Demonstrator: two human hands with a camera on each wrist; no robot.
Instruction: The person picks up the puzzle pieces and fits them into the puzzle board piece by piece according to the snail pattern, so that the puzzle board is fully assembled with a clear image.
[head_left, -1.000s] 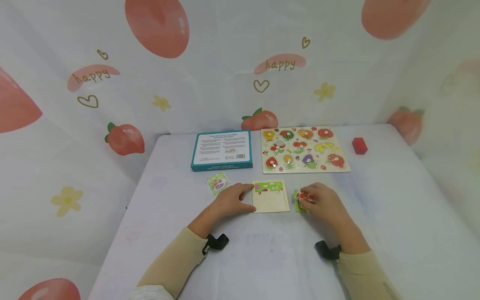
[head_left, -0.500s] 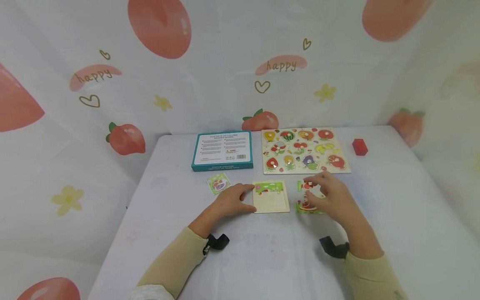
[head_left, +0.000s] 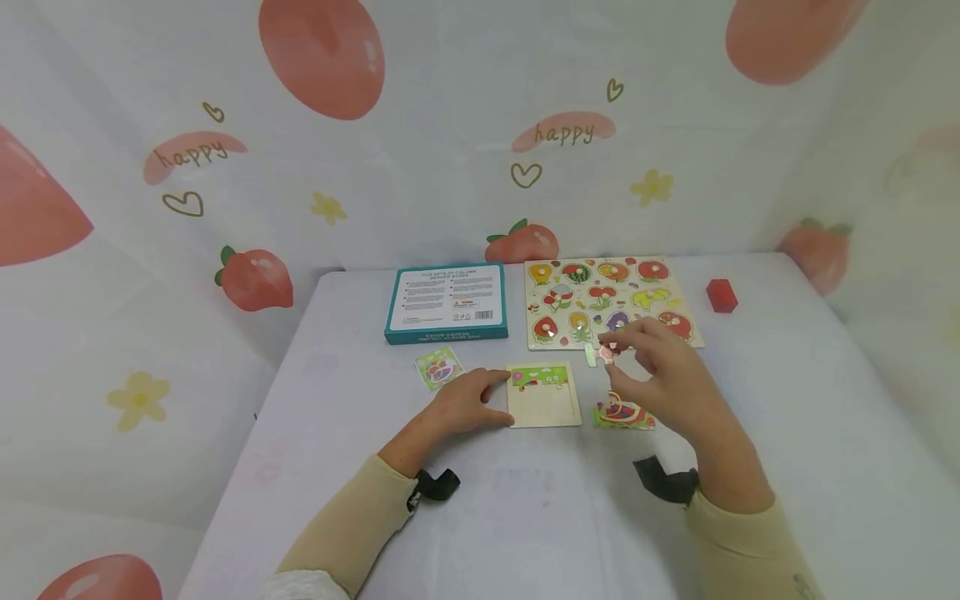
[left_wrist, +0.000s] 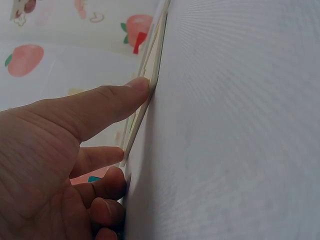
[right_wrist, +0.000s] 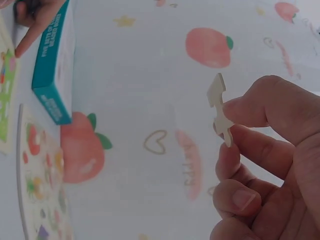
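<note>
In the head view, my left hand (head_left: 463,400) is at the left edge of a small wooden puzzle board (head_left: 542,408), thumb on the near corner and index finger on the far one. A green picture strip fills the board's top; bare wood shows below. The left wrist view has the thumb (left_wrist: 115,107) straight against the board's edge. My right hand (head_left: 671,379) pinches a small jigsaw piece (right_wrist: 218,102) between thumb and fingers, raised above the table; its pale side faces the right wrist camera. Beneath that hand lie colourful jigsaw pieces (head_left: 626,415), partly hidden.
A square fruit-picture card (head_left: 438,367) lies behind my left hand. Farther back are a teal-edged box (head_left: 446,304) and a fruit peg puzzle (head_left: 562,325). A red block (head_left: 722,296) sits at the back right. A fruit-print cloth hangs behind the table.
My right hand has lifted a jigsaw piece from the group right of the board and tilted it up, uncovering the pieces below. The left hand has stayed at the board.
</note>
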